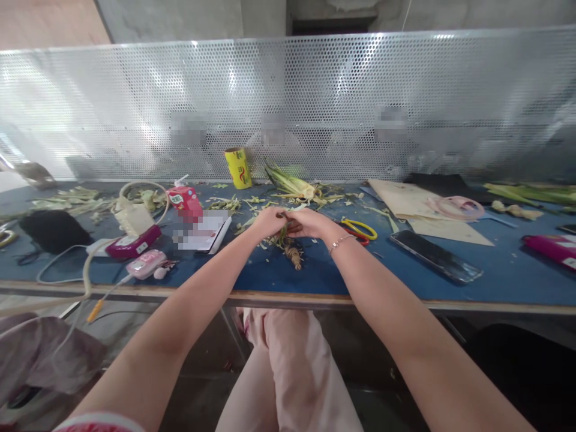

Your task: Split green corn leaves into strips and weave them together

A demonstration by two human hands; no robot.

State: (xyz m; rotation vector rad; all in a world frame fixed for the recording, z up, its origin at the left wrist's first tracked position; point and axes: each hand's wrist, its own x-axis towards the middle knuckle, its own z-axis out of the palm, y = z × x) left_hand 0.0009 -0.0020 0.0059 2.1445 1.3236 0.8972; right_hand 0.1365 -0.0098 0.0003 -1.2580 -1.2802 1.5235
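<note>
Both my hands meet above the middle of the blue table (315,276). My left hand (269,221) and my right hand (309,223) are closed together on a strip of green leaf (285,231) that hangs down to a small woven leaf piece (293,255) lying on the table. A bracelet sits on my right wrist. Leaf scraps lie scattered around the hands. What the fingers pinch exactly is partly hidden.
A bundle of green leaves (292,183) and a yellow roll (238,168) stand behind the hands. Yellow-and-red scissors (359,230) and a dark phone (435,256) lie to the right. Left: a pink device (146,264), a drink carton (184,201), cables. Perforated metal screen (315,102) behind.
</note>
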